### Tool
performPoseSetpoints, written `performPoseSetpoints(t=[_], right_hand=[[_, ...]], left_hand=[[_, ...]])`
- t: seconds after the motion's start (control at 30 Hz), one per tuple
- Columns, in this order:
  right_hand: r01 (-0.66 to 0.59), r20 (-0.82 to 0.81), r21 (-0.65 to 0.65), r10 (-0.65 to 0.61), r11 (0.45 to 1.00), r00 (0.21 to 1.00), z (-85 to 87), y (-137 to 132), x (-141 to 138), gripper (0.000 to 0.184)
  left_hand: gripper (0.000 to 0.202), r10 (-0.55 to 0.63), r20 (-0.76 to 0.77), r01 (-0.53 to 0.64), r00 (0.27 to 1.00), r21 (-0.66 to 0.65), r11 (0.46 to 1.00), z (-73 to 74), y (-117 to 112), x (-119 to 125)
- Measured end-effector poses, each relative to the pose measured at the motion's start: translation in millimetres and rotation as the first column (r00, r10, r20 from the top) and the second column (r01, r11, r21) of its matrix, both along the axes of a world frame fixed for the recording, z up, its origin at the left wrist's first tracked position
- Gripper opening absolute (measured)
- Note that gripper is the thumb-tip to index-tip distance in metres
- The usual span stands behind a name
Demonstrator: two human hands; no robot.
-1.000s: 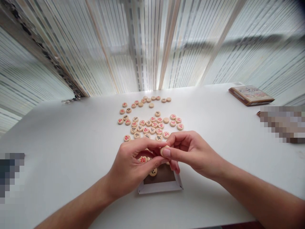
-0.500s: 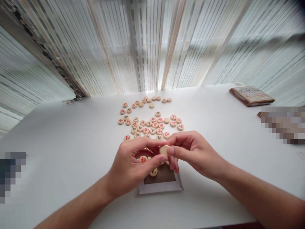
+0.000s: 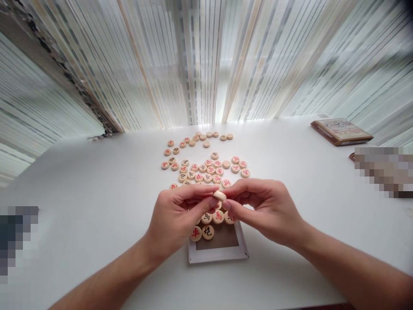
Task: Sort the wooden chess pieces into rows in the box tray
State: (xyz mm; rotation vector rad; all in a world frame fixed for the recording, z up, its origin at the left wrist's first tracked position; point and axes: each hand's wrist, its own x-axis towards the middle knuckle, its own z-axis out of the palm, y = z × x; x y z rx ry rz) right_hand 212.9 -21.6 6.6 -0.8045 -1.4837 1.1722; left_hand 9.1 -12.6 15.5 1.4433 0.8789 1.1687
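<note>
Between my fingertips is a round wooden Chinese chess piece [image 3: 220, 196], tilted nearly on edge. My left hand [image 3: 180, 215] pinches it from the left with thumb and fingers. My right hand [image 3: 263, 209] grips its right side the same way. Below the hands lies a shallow white-edged box tray [image 3: 219, 255] with a brown bottom. Inside it sit chess pieces in rows, among them a black-marked piece [image 3: 208, 232] and a red-marked piece [image 3: 195, 233]. My hands hide the tray's far part.
Beyond my hands, many loose chess pieces [image 3: 208, 168] with red or black characters lie scattered on the white table [image 3: 97, 206]; a few show blank faces. A flat printed box [image 3: 342, 131] is at the back right. A striped string curtain [image 3: 206, 64] hangs behind the table.
The held piece has turned from showing its blank face to nearly edge-on. My hands have shifted slightly, uncovering more pieces in the tray.
</note>
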Motion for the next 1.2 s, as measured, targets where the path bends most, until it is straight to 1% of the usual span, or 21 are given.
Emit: performPoseSetpoints(t=[0.03, 0.07, 0.1, 0.13, 0.17, 0.23, 0.3, 0.37, 0.5, 0.6, 0.73, 0.97, 1.07, 1.2], right_hand=[[0.047, 0.063, 0.134, -0.056, 0.990, 0.996, -1.8, -0.5, -0.2, 0.011], [0.082, 0.116, 0.264, -0.116, 0.961, 0.987, -3.5, -0.7, -0.2, 0.011], [0.101, 0.153, 0.375, -0.169, 0.922, 0.974, -4.9, -0.7, -0.1, 0.012], [0.112, 0.175, 0.459, -0.213, 0.881, 0.961, -5.9, -0.4, 0.2, 0.012], [0.116, 0.184, 0.518, -0.242, 0.848, 0.953, -6.4, 0.1, 0.5, 0.013], [0.114, 0.189, 0.577, -0.269, 0.809, 0.945, -6.4, 1.0, 1.2, 0.015], [0.105, 0.194, 0.604, -0.274, 0.790, 0.942, -5.5, 1.8, 1.6, 0.015], [0.093, 0.204, 0.618, -0.274, 0.780, 0.940, -4.6, 2.0, 1.6, 0.013], [0.092, 0.205, 0.612, -0.270, 0.785, 0.941, -4.8, 1.4, 0.9, 0.011], [0.101, 0.208, 0.608, -0.281, 0.788, 0.937, -6.0, 0.7, 0.8, 0.014], [0.108, 0.249, 0.622, -0.327, 0.775, 0.912, -7.2, 0.5, 1.8, 0.019], [0.123, 0.317, 0.643, -0.409, 0.756, 0.856, -8.6, -1.5, 1.4, 0.019], [0.105, 0.335, 0.649, -0.407, 0.754, 0.850, -9.4, -3.0, 0.6, 0.018], [0.089, 0.350, 0.639, -0.391, 0.764, 0.851, -9.9, -3.4, 0.2, 0.017]], left_hand=[[0.022, 0.004, 0.011, -0.004, 1.000, -0.012, 1.000, -0.3, 0.5, 0.2], [0.022, 0.001, 0.026, 0.000, 1.000, -0.030, 1.000, -0.2, 0.9, 0.2], [0.023, -0.012, 0.044, 0.014, 0.999, -0.051, 0.999, 0.1, 1.1, 0.1], [0.024, -0.033, 0.065, 0.038, 0.997, -0.077, 0.996, 0.9, 1.1, -0.3], [0.025, -0.060, 0.087, 0.069, 0.994, -0.104, 0.992, 1.9, 1.0, -0.9], [0.027, -0.109, 0.131, 0.128, 0.985, -0.147, 0.981, 4.5, 0.5, -2.2], [0.027, -0.129, 0.159, 0.156, 0.979, -0.173, 0.972, 7.0, 0.2, -3.3], [0.024, -0.123, 0.164, 0.153, 0.979, -0.183, 0.971, 8.2, 0.5, -3.6], [0.019, -0.103, 0.157, 0.136, 0.982, -0.214, 0.967, 7.0, 2.2, -2.2], [0.021, -0.084, 0.158, 0.122, 0.984, -0.248, 0.961, 5.8, 2.9, -1.3], [0.021, -0.065, 0.135, 0.105, 0.989, -0.319, 0.942, 6.7, 2.8, -2.1], [0.040, -0.112, 0.110, 0.150, 0.988, -0.453, 0.879, 10.5, 1.6, -2.4], [0.044, -0.118, 0.117, 0.159, 0.986, -0.459, 0.874, 10.9, 0.4, -1.5], [0.042, -0.173, 0.097, 0.198, 0.980, -0.450, 0.871, 9.5, -1.4, -1.6]])
